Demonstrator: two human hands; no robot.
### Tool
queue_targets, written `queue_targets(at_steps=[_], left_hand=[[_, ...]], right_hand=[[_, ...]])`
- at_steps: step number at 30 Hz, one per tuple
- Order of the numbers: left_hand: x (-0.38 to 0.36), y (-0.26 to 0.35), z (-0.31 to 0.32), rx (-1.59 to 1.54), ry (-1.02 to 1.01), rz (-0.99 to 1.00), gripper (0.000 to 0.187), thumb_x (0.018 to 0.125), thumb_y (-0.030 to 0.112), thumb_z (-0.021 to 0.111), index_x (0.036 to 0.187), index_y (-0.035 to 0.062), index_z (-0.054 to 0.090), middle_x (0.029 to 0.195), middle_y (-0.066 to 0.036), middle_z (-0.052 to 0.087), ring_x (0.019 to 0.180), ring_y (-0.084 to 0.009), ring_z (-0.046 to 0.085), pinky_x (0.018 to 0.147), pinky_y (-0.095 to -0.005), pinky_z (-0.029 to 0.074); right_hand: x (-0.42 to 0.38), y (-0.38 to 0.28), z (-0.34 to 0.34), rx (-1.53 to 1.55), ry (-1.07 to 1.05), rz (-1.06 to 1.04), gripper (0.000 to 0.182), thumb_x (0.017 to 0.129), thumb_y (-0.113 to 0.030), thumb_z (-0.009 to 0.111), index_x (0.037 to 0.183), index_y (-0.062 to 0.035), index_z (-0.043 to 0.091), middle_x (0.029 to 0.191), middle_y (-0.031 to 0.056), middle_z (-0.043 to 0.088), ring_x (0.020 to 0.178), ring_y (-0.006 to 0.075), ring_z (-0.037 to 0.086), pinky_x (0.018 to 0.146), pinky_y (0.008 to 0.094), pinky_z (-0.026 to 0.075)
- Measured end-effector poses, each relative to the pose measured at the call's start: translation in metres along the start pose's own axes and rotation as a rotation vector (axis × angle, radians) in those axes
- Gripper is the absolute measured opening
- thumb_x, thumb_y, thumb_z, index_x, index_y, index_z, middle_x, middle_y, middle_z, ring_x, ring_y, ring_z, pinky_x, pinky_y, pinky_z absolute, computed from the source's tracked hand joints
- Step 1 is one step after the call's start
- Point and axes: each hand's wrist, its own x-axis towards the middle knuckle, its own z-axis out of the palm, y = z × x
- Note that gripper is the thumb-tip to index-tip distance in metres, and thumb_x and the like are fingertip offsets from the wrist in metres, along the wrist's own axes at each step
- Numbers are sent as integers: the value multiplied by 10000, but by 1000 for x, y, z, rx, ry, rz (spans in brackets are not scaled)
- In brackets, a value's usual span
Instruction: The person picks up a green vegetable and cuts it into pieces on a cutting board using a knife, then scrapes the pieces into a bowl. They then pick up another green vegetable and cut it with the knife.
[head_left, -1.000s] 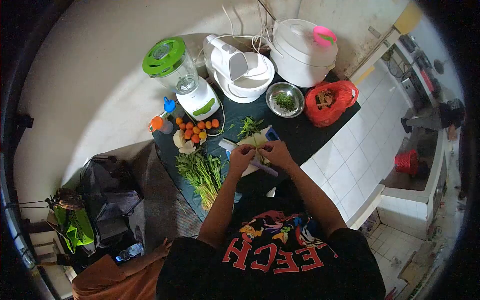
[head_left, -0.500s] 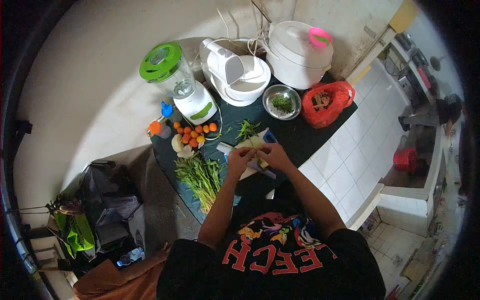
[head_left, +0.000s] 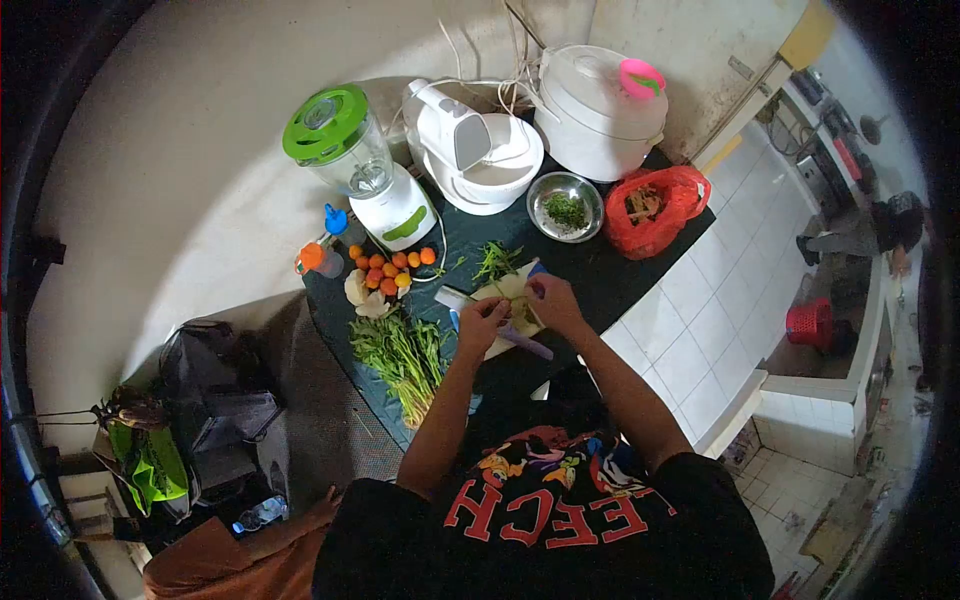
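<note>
Both hands are over a pale cutting board (head_left: 507, 344) with blue at its far corner. My left hand (head_left: 484, 322) is closed in a pinch on the left side of the board. My right hand (head_left: 553, 302) pinches at the right. A thin green stem (head_left: 512, 297) appears to run between the fingertips, though its ends are hidden. A knife with a lavender handle (head_left: 530, 343) lies across the board, partly covered by my left hand. Cut green leaves (head_left: 496, 261) lie beyond the board. A bundle of leafy greens (head_left: 405, 362) rests left of my left hand.
Orange tomatoes (head_left: 390, 268) and a blender (head_left: 385, 195) stand left. Behind are a white stand mixer (head_left: 455, 135), a white rice cooker (head_left: 600, 115), a steel bowl (head_left: 540, 222) of chopped greens and a red plastic bag (head_left: 640, 235). Another person's arm (head_left: 290, 530) shows lower left.
My hands have moved apart: the right hand shifted right and slightly up, the left slightly down. More of the board and the knife's lavender handle shows between them.
</note>
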Motion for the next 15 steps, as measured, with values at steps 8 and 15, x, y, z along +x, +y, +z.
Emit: queue_targets(at_steps=[8, 15], left_hand=[[10, -7, -15, -70, 31, 46, 231, 1019, 175, 683, 1137, -16, 736, 942, -69, 746, 838, -152, 708, 751, -307, 575], [20, -17, -26, -79, 41, 14, 233, 1026, 176, 672, 1181, 7, 718, 972, -55, 738, 857, -141, 696, 758, -311, 560]], right_hand=[[64, -25, -20, 70, 405, -176, 128, 981, -129, 654, 996, -1, 648, 844, 202, 670, 810, 378, 705, 727, 447, 541], [97, -21, -20, 160, 445, -75, 115, 1000, -133, 636, 1004, -19, 647, 852, 184, 673, 781, 359, 686, 721, 437, 535]])
